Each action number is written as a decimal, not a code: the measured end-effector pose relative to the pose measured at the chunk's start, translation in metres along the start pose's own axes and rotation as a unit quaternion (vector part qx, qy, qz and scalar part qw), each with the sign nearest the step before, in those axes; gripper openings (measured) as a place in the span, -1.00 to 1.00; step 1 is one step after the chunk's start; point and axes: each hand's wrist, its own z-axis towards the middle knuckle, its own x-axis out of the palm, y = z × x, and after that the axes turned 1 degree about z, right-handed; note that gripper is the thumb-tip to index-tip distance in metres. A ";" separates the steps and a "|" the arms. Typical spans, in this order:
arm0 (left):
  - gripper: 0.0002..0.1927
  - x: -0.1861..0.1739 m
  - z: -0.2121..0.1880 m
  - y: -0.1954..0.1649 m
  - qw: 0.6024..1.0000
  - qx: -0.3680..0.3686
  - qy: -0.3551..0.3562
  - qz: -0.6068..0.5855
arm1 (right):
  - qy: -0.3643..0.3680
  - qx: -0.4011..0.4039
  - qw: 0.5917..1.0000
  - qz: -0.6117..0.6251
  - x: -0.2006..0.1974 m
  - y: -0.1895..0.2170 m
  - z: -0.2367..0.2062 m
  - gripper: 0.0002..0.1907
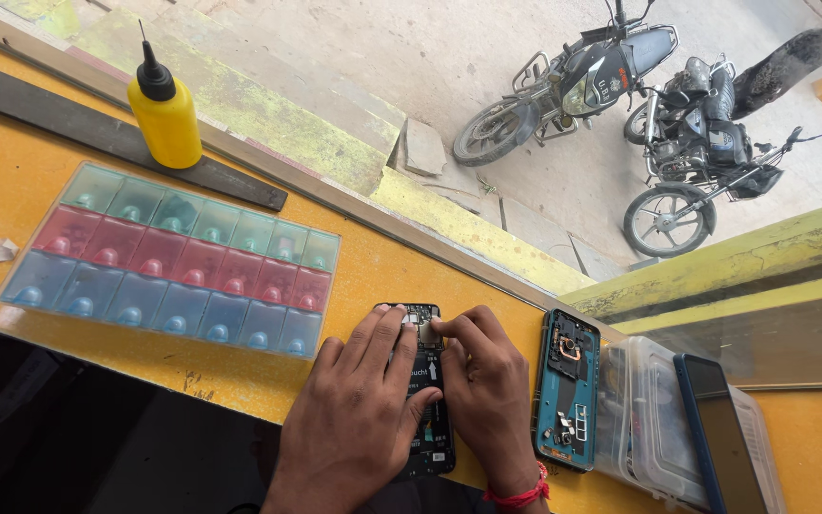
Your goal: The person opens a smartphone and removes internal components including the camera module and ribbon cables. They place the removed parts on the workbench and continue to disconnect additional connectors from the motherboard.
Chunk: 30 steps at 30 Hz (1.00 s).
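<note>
- Here, the left hand lies flat over an opened phone near the counter's front edge, pressing it down.
- The right hand pinches a small part at the phone's top.
- Beside it, rightward, lies a teal back cover.
- A compartment tray and yellow bottle sit toward the left end.

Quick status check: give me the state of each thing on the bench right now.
Opened phone: back off, flat, both hands on it.
Left hand: pressing the phone.
Right hand: fingertips at its top.
Teal back cover: detached, inside up.
Yellow bottle: upright, capped.
Compartment tray: lid closed.
</note>
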 end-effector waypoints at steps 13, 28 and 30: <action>-0.55 -0.003 0.001 -0.002 1.000 0.004 -0.009 -0.013 | -0.032 0.012 0.999 0.018 0.002 0.003 -0.001 -0.87; -0.60 -0.004 0.004 -0.003 1.000 -0.001 0.001 -0.007 | -0.043 -0.012 0.999 0.000 0.004 0.007 0.006 -0.93; -0.57 -0.004 0.003 -0.003 1.000 0.003 -0.018 -0.005 | -0.046 -0.045 0.998 -0.008 0.004 0.005 0.009 -0.94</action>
